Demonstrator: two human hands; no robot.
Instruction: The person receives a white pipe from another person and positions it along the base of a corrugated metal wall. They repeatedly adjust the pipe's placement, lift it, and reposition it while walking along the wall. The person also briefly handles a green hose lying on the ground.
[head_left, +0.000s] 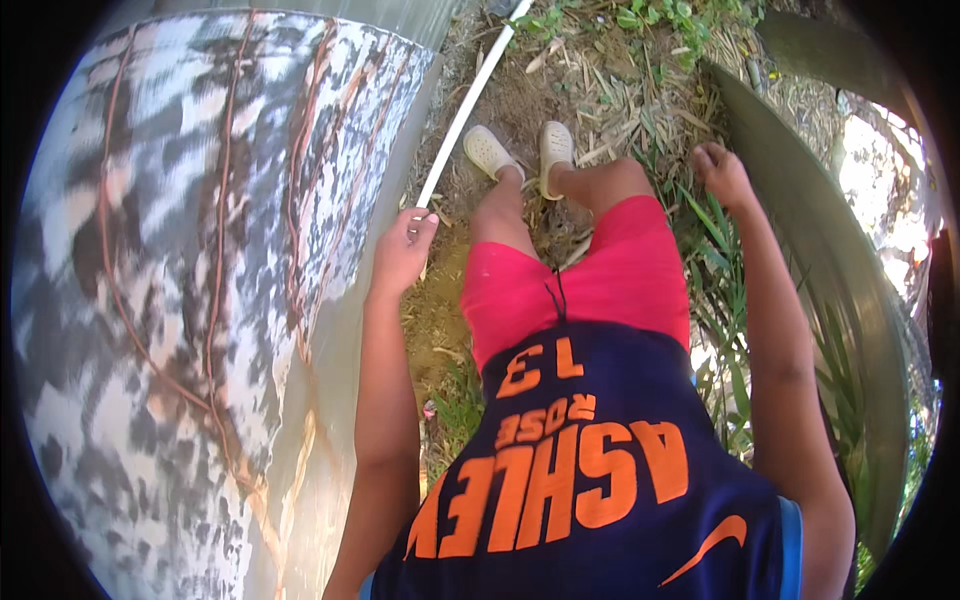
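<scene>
My left hand [402, 252] is closed round the lower end of a thin white pole [472, 100]. From there the pole slants up and away past my feet, out over the ground. On the other side, my right hand [724, 176] hangs with its fingers curled in and nothing visible in them. It is beside the edge of a grey curved sheet [800, 230], and I cannot tell whether they touch. Between my hands are my legs in pink shorts [580, 280] and cream clogs [488, 150] on the ground.
A tall pale wall [170, 250] with brown root-like strands and dappled shade rises close on my left. Dry leaves and straw [640, 100] litter the ground. Green plants [660, 22] grow ahead, and long-bladed grass [725, 250] stands along the sheet on my right.
</scene>
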